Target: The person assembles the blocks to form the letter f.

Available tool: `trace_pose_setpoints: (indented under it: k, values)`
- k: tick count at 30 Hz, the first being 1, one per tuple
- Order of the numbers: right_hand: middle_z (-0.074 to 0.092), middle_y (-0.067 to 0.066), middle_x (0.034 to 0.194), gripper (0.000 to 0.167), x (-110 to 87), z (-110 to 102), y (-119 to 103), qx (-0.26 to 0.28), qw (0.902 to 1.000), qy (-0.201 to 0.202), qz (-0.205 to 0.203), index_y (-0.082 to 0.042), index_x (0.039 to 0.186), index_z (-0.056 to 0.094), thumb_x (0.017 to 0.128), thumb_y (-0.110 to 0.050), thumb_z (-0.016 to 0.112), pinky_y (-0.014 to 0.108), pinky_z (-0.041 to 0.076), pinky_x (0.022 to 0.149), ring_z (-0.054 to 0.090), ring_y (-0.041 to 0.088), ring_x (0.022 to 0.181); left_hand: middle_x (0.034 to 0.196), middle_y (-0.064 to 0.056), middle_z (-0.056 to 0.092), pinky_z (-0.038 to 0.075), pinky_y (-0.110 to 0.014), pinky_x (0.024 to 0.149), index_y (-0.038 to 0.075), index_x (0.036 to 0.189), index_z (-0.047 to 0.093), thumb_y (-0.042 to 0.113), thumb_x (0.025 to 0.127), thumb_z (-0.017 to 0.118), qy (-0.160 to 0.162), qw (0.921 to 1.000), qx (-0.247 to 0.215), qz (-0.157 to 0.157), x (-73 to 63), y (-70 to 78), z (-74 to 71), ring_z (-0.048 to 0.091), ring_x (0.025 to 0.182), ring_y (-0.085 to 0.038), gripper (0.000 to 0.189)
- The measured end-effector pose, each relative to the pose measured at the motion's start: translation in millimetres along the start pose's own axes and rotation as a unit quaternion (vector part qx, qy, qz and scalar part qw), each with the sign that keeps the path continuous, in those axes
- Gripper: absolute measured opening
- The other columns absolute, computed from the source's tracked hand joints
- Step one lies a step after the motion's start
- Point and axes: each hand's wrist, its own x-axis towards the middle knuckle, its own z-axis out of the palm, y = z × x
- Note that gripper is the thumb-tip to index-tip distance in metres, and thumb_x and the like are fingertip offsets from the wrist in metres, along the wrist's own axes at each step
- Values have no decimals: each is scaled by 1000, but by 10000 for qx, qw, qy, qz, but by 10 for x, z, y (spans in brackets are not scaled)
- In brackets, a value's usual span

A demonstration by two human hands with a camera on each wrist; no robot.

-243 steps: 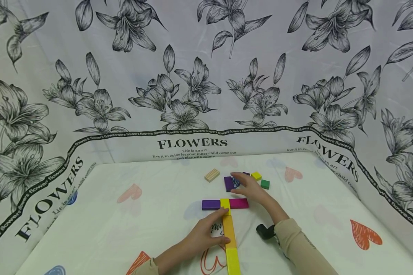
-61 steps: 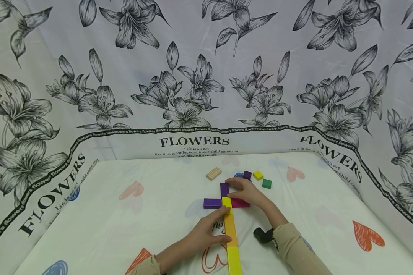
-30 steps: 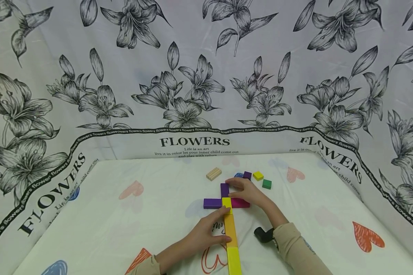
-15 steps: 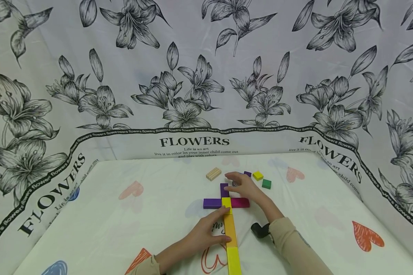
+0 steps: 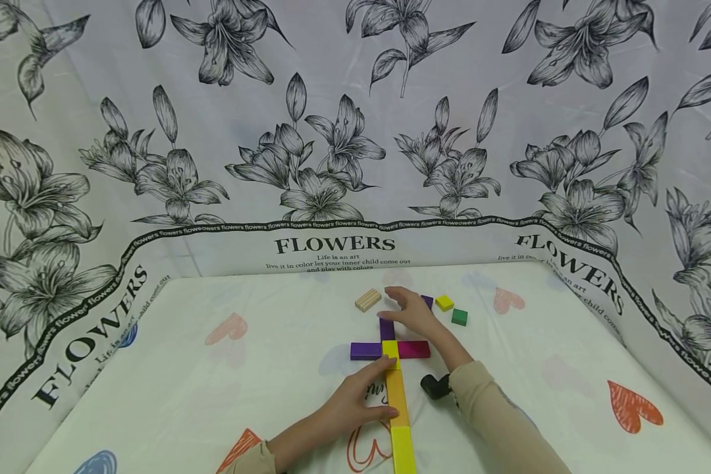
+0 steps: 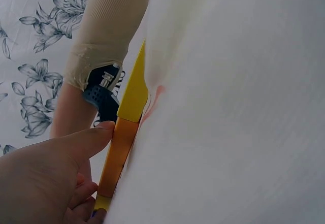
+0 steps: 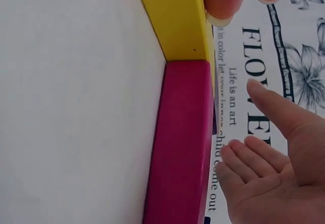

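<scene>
My left hand (image 5: 349, 398): not gripping, index fingertip resting on the short yellow block (image 5: 390, 349), thumb on orange (image 5: 396, 392). My right hand (image 5: 413, 313): released, thumb and fingers spread, nothing held, poised at the far end of the upper purple (image 5: 387, 332). Can't tell if the thumb touches it.

Those sit in a cross layout, about midway between the desk's (image 5: 272, 349) left and right edges. Upper purple points at the far edge; short yellow, orange, then long yellow (image 5: 402, 447) run end to end toward the near edge. Side purple (image 5: 365, 351) butts short yellow on the left-edge side, magenta (image 5: 415, 349) on the right-edge side.

Loose: wood block (image 5: 368, 300) by the far edge, just left of my right fingers. Toward the far right corner: small purple (image 5: 428, 301), partly behind my hand, yellow cube (image 5: 444, 303), green cube (image 5: 459, 317).
</scene>
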Motion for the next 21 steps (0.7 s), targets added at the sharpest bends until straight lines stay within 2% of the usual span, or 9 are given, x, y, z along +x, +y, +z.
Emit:
trace_pose_setpoints:
  k: [7, 13, 18, 21]
  values:
    - [49, 10, 148, 71, 86, 50, -28, -158, 9999, -11, 5, -12, 146, 44, 86, -31, 76, 47, 42, 113, 45, 32, 139, 155, 6, 40, 32, -49, 119, 25, 150, 37, 40, 85, 73, -10, 10000, -6, 35, -2, 0, -5, 34, 147, -22, 76]
    - [47, 10, 150, 71, 152, 82, -20, -85, 9999, -104, 77, -11, 146, 44, 86, -30, 76, 46, 41, 115, 43, 32, 141, 156, 5, 39, 31, -48, 119, 24, 151, 36, 41, 85, 73, -50, 9999, -54, 110, -8, -13, -5, 33, 147, -23, 77]
    - [46, 14, 150, 70, 191, 103, -34, 39, 9999, -154, -12, -7, 146, 43, 87, -27, 74, 48, 38, 116, 42, 33, 140, 157, 4, 37, 32, -46, 120, 24, 151, 35, 41, 85, 73, -49, 9998, -61, 182, -13, -27, -5, 32, 148, -21, 77]
    - [47, 15, 149, 70, 205, 108, -57, -76, 9999, -135, -56, -5, 145, 43, 87, -29, 74, 47, 40, 115, 44, 34, 139, 157, 5, 37, 31, -46, 120, 25, 151, 35, 43, 85, 72, -56, 9998, -86, 156, -8, -28, -4, 32, 148, -21, 78]
